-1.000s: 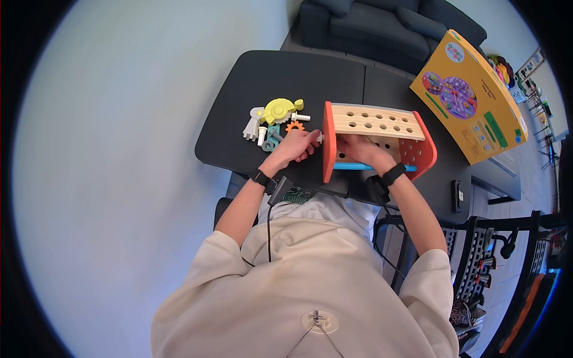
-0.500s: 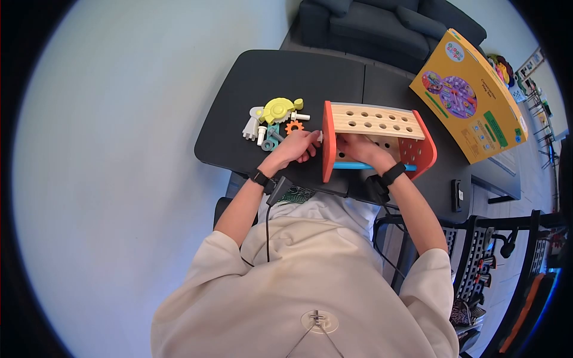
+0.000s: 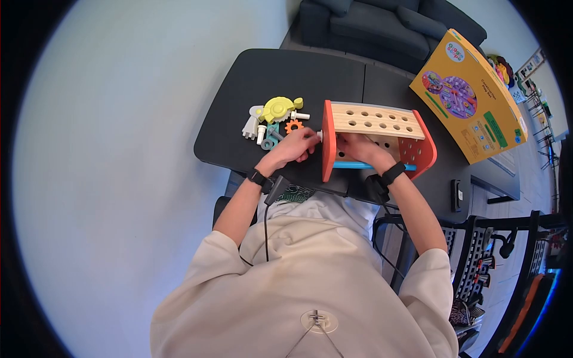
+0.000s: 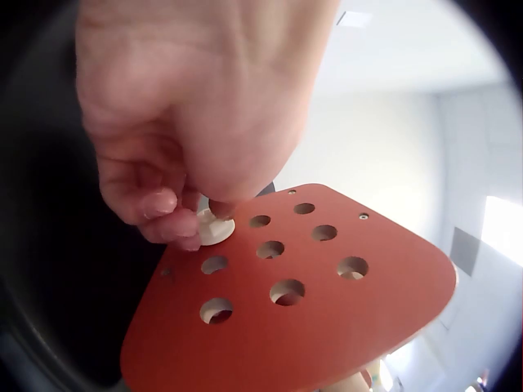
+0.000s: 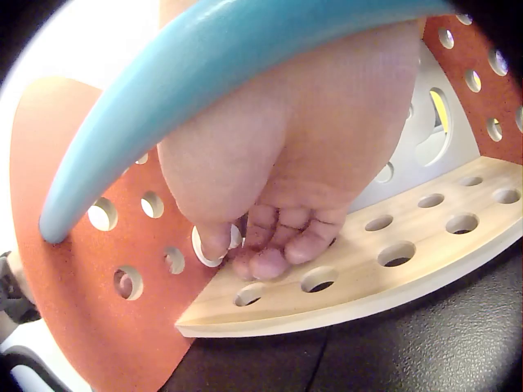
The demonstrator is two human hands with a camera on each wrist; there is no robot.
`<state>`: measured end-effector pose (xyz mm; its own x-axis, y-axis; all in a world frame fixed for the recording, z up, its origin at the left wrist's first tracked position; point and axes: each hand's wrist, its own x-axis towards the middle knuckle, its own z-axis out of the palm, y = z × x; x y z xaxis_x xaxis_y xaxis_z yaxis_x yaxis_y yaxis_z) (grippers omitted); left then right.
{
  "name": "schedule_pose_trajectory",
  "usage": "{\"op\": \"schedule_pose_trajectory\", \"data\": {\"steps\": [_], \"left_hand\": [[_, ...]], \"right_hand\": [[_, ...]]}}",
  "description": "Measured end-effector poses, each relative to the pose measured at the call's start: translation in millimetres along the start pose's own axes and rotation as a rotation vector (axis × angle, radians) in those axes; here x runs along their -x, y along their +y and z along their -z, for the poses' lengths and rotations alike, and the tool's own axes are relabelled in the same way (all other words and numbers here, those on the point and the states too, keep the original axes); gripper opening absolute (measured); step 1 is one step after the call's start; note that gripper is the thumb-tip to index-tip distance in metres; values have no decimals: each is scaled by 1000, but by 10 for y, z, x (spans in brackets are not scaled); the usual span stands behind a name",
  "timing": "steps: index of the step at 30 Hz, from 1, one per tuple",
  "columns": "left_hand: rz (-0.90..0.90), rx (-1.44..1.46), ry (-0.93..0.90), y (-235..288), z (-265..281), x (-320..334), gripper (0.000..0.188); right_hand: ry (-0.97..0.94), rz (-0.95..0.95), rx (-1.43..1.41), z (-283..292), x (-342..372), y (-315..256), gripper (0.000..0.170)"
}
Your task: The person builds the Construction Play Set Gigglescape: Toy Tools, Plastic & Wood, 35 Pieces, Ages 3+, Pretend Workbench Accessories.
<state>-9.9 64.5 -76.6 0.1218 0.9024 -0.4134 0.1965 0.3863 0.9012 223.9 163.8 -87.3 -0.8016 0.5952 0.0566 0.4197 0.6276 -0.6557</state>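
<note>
A toy workbench with orange-red end panels (image 3: 328, 158) and a holed wooden top (image 3: 373, 122) stands on the table. My left hand (image 3: 292, 147) is outside the near left panel, its thumb and fingers pinching a white flanged bolt head (image 4: 216, 233) up against the panel's face. Inside the frame, below the wooden top, my right hand (image 3: 361, 149) reaches past the blue bar (image 5: 176, 90). Its curled fingers and thumb grip a white ring-like nut (image 5: 198, 249) at the inner face of that same panel; the fingers partly hide it.
Left of the workbench lie a yellow-green toy saw (image 3: 279, 110), an orange gear (image 3: 294, 126), a white bolt (image 3: 261, 135) and a teal piece (image 3: 269, 144). A big yellow box (image 3: 471, 95) stands at the right. Behind the black table (image 3: 286, 71) is a dark sofa (image 3: 376, 30).
My left fingers have shifted and turned slightly at the white bolt head. The right hand and the workbench stay in the same place.
</note>
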Motion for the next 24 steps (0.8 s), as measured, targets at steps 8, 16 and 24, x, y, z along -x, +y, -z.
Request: {"op": "schedule_pose_trajectory", "data": {"steps": [8,16,24], "left_hand": [[78,54,67,128,26,100,41],[-62,-82,69,43,-49,74,42],[37,-13,63,57,-53,25,39]], "right_hand": [[-10,-45,-39,12,9,-52,29],[8,-15,4,-4,4,-20,30],[-29,-56,-65,18,12,-51,31]]}}
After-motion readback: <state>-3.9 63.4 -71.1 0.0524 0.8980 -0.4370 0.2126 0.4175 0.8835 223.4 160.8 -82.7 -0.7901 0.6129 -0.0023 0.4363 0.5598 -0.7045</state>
